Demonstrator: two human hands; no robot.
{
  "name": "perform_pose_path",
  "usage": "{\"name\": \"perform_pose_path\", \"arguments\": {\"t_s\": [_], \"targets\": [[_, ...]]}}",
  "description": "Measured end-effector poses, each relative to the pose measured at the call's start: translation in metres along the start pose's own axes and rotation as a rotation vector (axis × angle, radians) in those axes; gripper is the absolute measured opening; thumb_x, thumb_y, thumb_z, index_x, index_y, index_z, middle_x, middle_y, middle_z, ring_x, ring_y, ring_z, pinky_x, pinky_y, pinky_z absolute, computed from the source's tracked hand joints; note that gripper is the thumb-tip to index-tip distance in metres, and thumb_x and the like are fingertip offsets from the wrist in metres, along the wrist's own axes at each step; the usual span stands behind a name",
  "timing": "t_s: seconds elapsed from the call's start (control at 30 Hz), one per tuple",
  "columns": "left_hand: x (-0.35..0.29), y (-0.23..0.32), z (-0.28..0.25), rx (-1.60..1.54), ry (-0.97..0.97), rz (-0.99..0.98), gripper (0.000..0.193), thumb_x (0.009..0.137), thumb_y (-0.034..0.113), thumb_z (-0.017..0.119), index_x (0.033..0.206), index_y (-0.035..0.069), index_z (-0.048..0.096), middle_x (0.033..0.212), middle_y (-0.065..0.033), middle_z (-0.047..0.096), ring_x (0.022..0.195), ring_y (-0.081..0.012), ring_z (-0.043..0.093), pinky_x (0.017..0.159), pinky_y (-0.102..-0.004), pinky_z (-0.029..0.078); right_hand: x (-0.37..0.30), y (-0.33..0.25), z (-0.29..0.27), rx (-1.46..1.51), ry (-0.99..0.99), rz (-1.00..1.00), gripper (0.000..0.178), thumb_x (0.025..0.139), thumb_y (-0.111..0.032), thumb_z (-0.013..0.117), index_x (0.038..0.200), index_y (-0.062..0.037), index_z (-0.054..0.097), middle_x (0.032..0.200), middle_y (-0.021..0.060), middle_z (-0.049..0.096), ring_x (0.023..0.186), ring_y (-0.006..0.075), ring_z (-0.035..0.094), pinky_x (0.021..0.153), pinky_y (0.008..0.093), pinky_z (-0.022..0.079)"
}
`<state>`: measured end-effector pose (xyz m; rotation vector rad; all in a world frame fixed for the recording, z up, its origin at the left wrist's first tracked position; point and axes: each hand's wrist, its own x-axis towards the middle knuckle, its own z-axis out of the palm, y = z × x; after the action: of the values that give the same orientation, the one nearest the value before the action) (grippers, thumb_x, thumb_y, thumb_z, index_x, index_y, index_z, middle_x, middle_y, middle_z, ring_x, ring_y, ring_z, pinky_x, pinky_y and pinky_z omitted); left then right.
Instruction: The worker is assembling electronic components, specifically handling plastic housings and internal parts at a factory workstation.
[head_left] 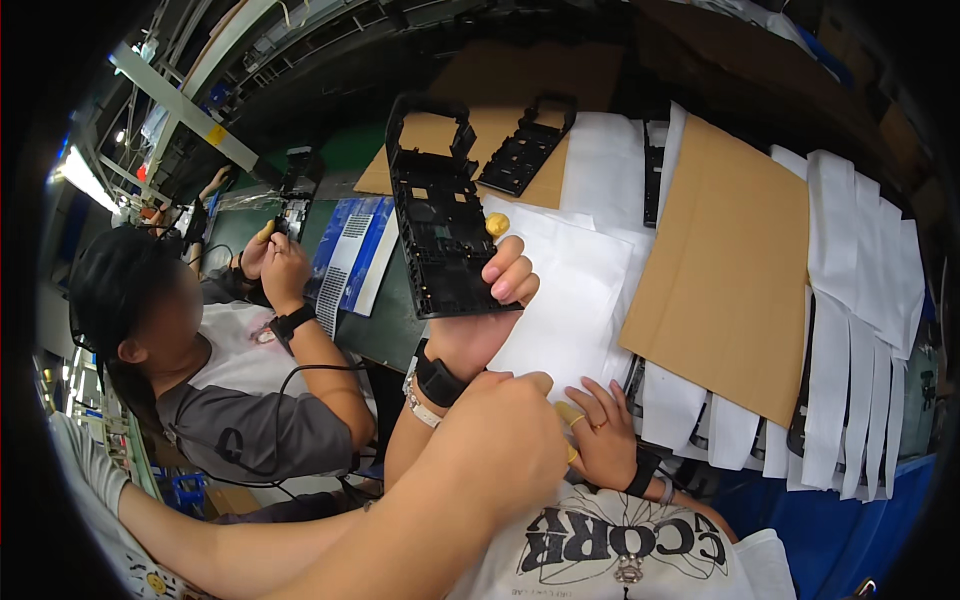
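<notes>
My left hand [497, 285] grips the lower right edge of a black plastic frame panel [437, 225] and holds it up, tilted, over the bench. A yellow finger cot shows on one fingertip behind the panel, and a black band circles the wrist. My right hand [600, 432], with yellow finger cots, a ring and a black wristband, lies flat on a white sheet [570, 290] and holds nothing. A bare arm [400, 510] crosses the foreground and hides my left forearm.
A second black frame [526, 145] lies on cardboard at the back. A brown cardboard sheet [725, 270] and overlapping white paper strips [860, 330] cover the right side. At left, a co-worker [190, 340] holds up another black part [295, 195].
</notes>
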<state>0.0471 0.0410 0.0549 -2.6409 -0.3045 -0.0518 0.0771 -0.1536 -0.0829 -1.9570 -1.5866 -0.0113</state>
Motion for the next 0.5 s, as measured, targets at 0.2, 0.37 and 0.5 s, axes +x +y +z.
{"name": "perform_pose_path", "arguments": {"t_s": [0.2, 0.37, 0.5], "targets": [[-0.012, 0.001, -0.031, 0.003, -0.075, 0.088, 0.01, 0.052, 0.02, 0.06, 0.047, 0.012, 0.059, 0.055, 0.0022, 0.056, 0.072, -0.0161, 0.052, 0.051, -0.0277, 0.042, -0.001, -0.001, -0.003, 0.047, -0.011, -0.003, 0.03, 0.079, -0.029, 0.061, 0.098, -0.0063, 0.061, 0.12, 0.0091, 0.049, 0.123, 0.0267, 0.036, 0.106, 0.0486, 0.019], [-0.03, 0.019, -0.091, -0.323, -0.514, 0.389, 0.015, 0.067, 0.021, 0.054, 0.063, 0.008, 0.052, 0.058, -0.0007, 0.047, 0.066, -0.0147, 0.044, 0.056, -0.0262, 0.037, 0.001, 0.0, -0.002, 0.056, -0.029, -0.009, 0.031, 0.079, -0.029, 0.061, 0.1, -0.0065, 0.061, 0.121, 0.009, 0.049, 0.124, 0.0263, 0.034, 0.106, 0.0488, 0.02], [-0.015, 0.004, -0.084, -0.69, -0.851, 0.408, 0.02, 0.086, 0.021, 0.048, 0.081, 0.003, 0.043, 0.065, -0.0033, 0.037, 0.062, -0.0132, 0.036, 0.064, -0.025, 0.034, 0.002, 0.002, 0.0, 0.037, -0.003, 0.001, 0.032, 0.079, -0.03, 0.061, 0.101, -0.0066, 0.061, 0.121, 0.0087, 0.049, 0.124, 0.0259, 0.034, 0.105, 0.0487, 0.02]]}}
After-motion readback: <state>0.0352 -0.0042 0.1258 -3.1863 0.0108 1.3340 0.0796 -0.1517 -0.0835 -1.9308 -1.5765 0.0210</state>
